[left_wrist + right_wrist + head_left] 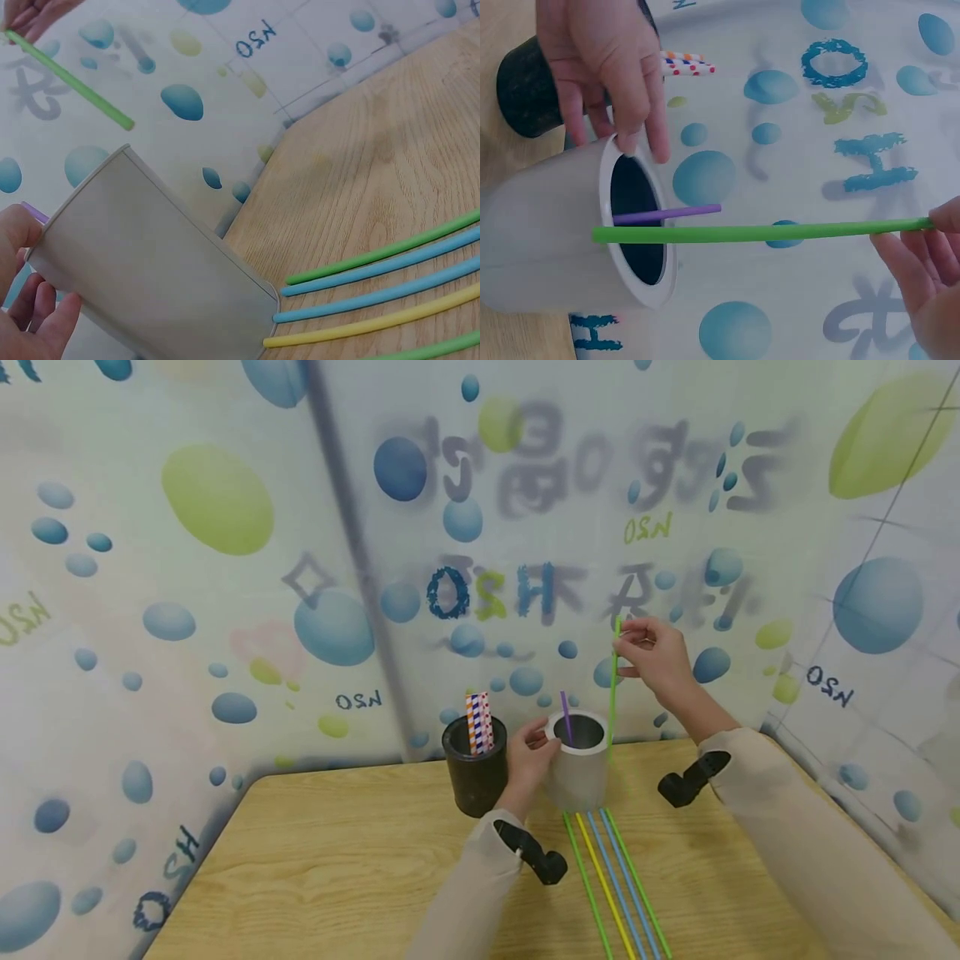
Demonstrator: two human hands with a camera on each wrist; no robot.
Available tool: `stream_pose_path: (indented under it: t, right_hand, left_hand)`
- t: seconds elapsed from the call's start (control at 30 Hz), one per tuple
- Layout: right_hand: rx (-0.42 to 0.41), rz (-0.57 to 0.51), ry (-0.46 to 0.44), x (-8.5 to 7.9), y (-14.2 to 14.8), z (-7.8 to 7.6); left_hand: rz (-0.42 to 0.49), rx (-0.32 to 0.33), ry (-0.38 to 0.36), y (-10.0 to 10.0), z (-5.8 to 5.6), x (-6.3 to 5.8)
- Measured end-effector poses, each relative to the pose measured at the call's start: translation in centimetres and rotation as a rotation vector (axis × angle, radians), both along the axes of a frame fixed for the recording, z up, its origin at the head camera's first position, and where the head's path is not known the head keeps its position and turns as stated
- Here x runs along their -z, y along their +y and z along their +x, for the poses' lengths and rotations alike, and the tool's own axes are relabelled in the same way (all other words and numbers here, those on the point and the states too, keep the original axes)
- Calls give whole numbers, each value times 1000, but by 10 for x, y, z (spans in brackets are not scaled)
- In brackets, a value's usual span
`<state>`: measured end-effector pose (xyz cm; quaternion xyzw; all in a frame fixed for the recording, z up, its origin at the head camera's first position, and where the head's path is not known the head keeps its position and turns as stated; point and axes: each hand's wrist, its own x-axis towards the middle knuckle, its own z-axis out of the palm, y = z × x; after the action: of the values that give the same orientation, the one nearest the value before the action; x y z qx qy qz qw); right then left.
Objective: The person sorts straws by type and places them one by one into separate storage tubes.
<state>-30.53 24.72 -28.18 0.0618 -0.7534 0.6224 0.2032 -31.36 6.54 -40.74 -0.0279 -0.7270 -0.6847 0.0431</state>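
Observation:
Pinched by its upper end, a long green straw [613,693] hangs from the thumb and fingers of my right hand [654,656]. Its lower end is close by the rim of a pale grey cylindrical cup [577,781] and overlaps that rim in the right wrist view. Inside the cup leans one purple straw [697,211], its top sticking out. My left hand [528,764] holds the cup at its left side, thumb and fingers at the rim [609,172]. The cup stands upright on the wooden table [322,860].
Left of the cup stands a black cylindrical holder [477,785] with several patterned paper straws [478,722]. In front lie straws side by side: green [588,885], yellow [606,885], two blue [624,885] and another green [637,885]. A printed curtain [285,485] rises behind the table.

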Motion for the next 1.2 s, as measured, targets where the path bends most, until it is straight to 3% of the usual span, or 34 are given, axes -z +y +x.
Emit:
stream_pose_path:
  t: [0.17, 0.33, 0.67, 1.2]
  right_hand:
    - [22, -31, 24, -8, -8, -3]
    - [35, -49, 47, -6, -14, -10]
    - [54, 32, -45, 22, -16, -18]
    - [6, 146, -161, 59, -22, -27]
  left_hand:
    - [5, 2, 3, -1, 1, -2]
    - [3, -2, -3, 0, 2, -3]
    - [0, -7, 1, 0, 1, -3]
    - [-1, 2, -16, 0, 1, -2]
